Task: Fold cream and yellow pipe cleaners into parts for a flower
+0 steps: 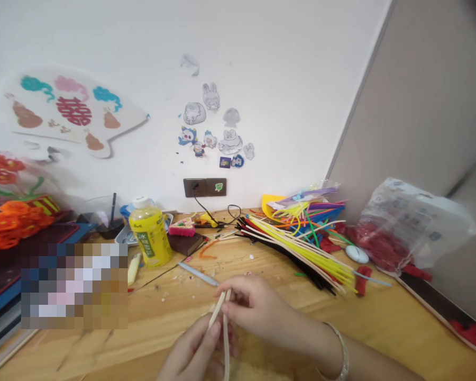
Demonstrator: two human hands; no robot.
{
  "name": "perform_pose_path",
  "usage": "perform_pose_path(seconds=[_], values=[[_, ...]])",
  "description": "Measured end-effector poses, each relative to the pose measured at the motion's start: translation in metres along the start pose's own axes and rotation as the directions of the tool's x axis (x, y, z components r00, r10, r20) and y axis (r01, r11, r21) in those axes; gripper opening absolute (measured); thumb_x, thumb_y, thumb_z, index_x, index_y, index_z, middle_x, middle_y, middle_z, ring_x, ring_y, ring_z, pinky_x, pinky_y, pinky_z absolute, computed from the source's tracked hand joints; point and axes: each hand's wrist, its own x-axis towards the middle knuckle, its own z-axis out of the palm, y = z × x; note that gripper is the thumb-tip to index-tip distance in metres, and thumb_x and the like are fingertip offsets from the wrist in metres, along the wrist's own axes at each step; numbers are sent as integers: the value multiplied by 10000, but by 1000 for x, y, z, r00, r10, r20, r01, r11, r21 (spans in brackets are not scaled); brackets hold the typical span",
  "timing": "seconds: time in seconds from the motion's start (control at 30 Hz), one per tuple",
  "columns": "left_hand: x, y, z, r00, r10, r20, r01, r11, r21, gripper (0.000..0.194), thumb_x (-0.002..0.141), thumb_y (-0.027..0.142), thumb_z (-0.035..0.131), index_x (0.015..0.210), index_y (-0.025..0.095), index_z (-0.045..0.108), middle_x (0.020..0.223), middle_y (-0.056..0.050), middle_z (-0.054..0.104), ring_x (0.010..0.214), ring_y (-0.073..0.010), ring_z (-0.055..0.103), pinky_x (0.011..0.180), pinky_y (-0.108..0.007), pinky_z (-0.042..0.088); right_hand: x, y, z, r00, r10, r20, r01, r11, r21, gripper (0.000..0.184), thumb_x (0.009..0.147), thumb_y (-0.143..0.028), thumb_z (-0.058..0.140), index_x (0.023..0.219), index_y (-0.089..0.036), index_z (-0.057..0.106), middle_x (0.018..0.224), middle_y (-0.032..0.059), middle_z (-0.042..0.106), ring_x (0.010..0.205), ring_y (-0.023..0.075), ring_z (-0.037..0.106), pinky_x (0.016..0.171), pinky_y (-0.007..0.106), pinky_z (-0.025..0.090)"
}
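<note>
My right hand (257, 307) pinches the upper end of a pale cream pipe cleaner (227, 352) between thumb and fingers. Below and to the left, my left hand (192, 349) is closed on a cream length that slants up to the same fingertips. Two lengths show side by side there; whether they are one folded stem or two, I cannot tell. One length hangs down past the bottom of the view. A grey-blue pen-like stick (198, 273) lies on the table just beyond my right fingertips. Some of my left fingers are hidden behind the stems.
A bundle of coloured pipe cleaners (301, 248) lies at the right, beside a white computer mouse (357, 254) and a plastic bag (412, 222) with red material. A yellow drink bottle (149, 233) stands at the left, near orange fuzzy flowers (18, 227). The wooden table (150, 328) meets the wall behind.
</note>
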Motion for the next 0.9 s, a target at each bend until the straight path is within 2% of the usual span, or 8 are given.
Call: perform_pose_path(seconds=[0.1, 0.17, 0.3, 0.4, 0.53, 0.6, 0.73, 0.9], values=[[3, -5, -1, 997, -45, 66, 51, 995, -89, 438, 672, 600, 582, 798, 183, 628, 740, -47, 688, 686, -214, 639, 596, -293, 484, 0, 8, 6, 998, 68, 3, -68, 992, 103, 235, 795, -236, 521, 992, -139, 605, 612, -22, 548, 511, 94, 519, 506, 205, 425], [4, -6, 0, 992, -75, 97, 86, 989, -117, 459, 681, 618, 556, 799, 177, 603, 699, -48, 696, 615, -201, 643, 547, -274, 463, -1, 12, 8, 998, 62, 7, -62, 994, 95, 241, 792, -248, 531, 995, -148, 613, 632, -17, 553, 551, 103, 529, 537, 216, 433], [3, -7, 4, 996, -30, 83, 30, 1000, -3, 455, 717, 631, 494, 762, 184, 562, 445, 7, 622, 391, -129, 533, 439, -218, 375, -1, 14, 10, 998, 43, -40, -40, 998, 51, 227, 762, -218, 563, 974, -161, 619, 689, -6, 565, 651, 121, 547, 594, 225, 433], [3, -10, 7, 999, 41, 23, -43, 997, 59, 464, 712, 648, 480, 642, 192, 532, 351, 47, 517, 331, -90, 418, 409, -203, 339, 0, 12, 11, 998, 60, 11, -61, 985, 158, 136, 752, -243, 579, 832, -135, 603, 648, -10, 557, 592, 107, 538, 557, 216, 424], [3, -18, 11, 999, 5, 54, 0, 997, -84, 523, 637, 715, 487, 585, 195, 513, 313, 101, 357, 265, -60, 272, 305, -196, 240, 2, 8, 8, 991, 81, 103, -115, 915, 387, 284, 690, -377, 659, 779, -122, 572, 614, -13, 561, 503, 77, 512, 517, 206, 414], [4, -20, 12, 998, -13, 54, 20, 989, -147, 506, 641, 690, 515, 590, 188, 532, 329, 100, 359, 265, -51, 232, 280, -196, 176, 2, 6, 6, 985, 85, 149, -141, 894, 426, 340, 669, -418, 675, 780, -107, 595, 618, -4, 569, 499, 68, 505, 520, 202, 412], [5, -21, 11, 996, -63, 56, 75, 967, -244, 409, 646, 595, 609, 593, 191, 575, 359, 71, 427, 287, -63, 303, 282, -192, 196, 0, 4, 3, 982, 52, 180, -115, 926, 361, 343, 729, -433, 621, 724, -93, 655, 626, 11, 571, 515, 63, 496, 522, 192, 403], [3, -18, 12, 992, -101, 71, 119, 935, -334, 341, 623, 527, 673, 588, 200, 585, 365, 56, 440, 390, -127, 480, 316, -197, 288, -3, 3, 2, 991, 39, 131, -76, 954, 289, 333, 745, -418, 610, 740, -97, 695, 650, 22, 591, 535, 69, 495, 527, 189, 404]])
